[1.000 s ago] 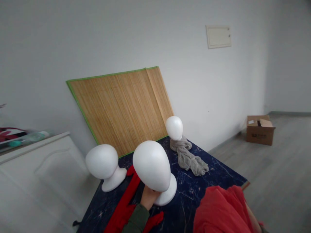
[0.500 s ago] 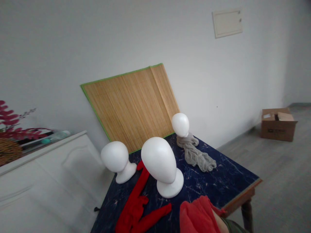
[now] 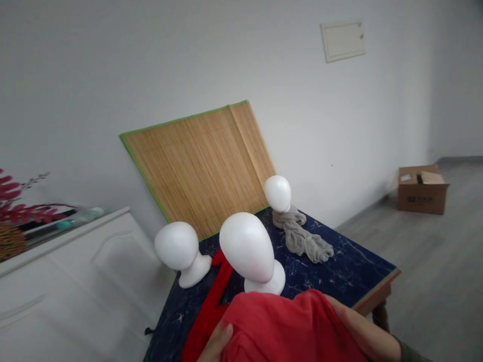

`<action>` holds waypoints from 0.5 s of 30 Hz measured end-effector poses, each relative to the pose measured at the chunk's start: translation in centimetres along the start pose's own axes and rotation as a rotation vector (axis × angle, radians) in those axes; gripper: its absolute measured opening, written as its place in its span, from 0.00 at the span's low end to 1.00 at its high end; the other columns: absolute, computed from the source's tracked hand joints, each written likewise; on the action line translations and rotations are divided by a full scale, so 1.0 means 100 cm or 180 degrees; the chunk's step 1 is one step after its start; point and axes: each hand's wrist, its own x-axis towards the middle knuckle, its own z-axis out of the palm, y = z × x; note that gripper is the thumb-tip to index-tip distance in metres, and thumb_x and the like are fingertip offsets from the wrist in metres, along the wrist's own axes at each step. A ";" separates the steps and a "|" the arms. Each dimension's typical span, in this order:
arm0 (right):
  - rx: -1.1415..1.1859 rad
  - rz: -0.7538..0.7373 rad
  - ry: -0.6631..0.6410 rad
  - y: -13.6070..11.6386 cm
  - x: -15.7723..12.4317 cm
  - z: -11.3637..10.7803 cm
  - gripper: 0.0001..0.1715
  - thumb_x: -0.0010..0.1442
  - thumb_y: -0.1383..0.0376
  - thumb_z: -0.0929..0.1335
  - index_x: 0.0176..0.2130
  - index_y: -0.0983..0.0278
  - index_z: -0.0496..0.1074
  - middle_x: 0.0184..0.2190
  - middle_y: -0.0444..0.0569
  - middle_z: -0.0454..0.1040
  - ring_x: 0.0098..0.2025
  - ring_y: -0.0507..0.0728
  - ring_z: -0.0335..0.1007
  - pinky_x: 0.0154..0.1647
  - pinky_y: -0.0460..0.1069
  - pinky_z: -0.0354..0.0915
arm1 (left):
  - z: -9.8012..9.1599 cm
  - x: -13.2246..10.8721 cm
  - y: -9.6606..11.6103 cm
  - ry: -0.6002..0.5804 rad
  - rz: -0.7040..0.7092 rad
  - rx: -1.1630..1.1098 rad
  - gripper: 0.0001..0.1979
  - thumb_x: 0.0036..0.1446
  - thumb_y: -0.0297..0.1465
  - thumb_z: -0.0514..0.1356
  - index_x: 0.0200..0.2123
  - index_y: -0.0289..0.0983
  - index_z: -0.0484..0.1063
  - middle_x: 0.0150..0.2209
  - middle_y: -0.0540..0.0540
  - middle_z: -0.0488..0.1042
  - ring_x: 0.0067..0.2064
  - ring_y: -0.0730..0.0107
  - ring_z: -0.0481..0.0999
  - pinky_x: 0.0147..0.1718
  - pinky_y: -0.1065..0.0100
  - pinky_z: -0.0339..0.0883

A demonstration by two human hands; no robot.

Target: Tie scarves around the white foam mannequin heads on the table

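So, head view only. Both hands are on the red cloth (image 3: pixel 287 327), held up and spread at the bottom of the frame, just in front of the nearest foam head (image 3: pixel 248 247). Left hand (image 3: pixel 215 344): thumb clamped over the cloth's left edge, other fingers hidden behind the fabric. Right hand (image 3: pixel 362 329): lies along the cloth's right side, fingertips buried in the cloth, so grasping it, though I can't see exactly how. Held at two edges, so the cloth is stretched wide, probably to keep it open rather than bunched.

Nearest foam head stands upright on its base on the dark blue table (image 3: pixel 350 274). A second foam head (image 3: pixel 177 247) stands to its left, tilted on its base. A third one (image 3: pixel 278 193) is at the far edge, with a grey scarf (image 3: pixel 302 236) wrapped at its neck and trailing onto the table. A red scarf (image 3: pixel 211 306) lies flat between the two near heads, partly under the held cloth.

Bamboo mat (image 3: pixel 199 166) leans against the wall behind the table.

Containers: a cardboard box (image 3: pixel 422 190) on the floor far right, flaps open, contents not readable.
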 end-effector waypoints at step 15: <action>-0.2929 -0.0767 0.1005 -0.038 0.033 0.050 0.19 0.47 0.70 0.59 0.37 0.64 0.71 0.32 0.47 0.74 0.35 0.57 0.68 0.40 0.50 0.61 | 0.039 0.010 0.015 0.0048 0.0327 0.4602 0.20 0.43 0.27 0.55 0.42 0.43 0.71 0.38 0.45 0.76 0.41 0.56 0.73 0.40 0.62 0.63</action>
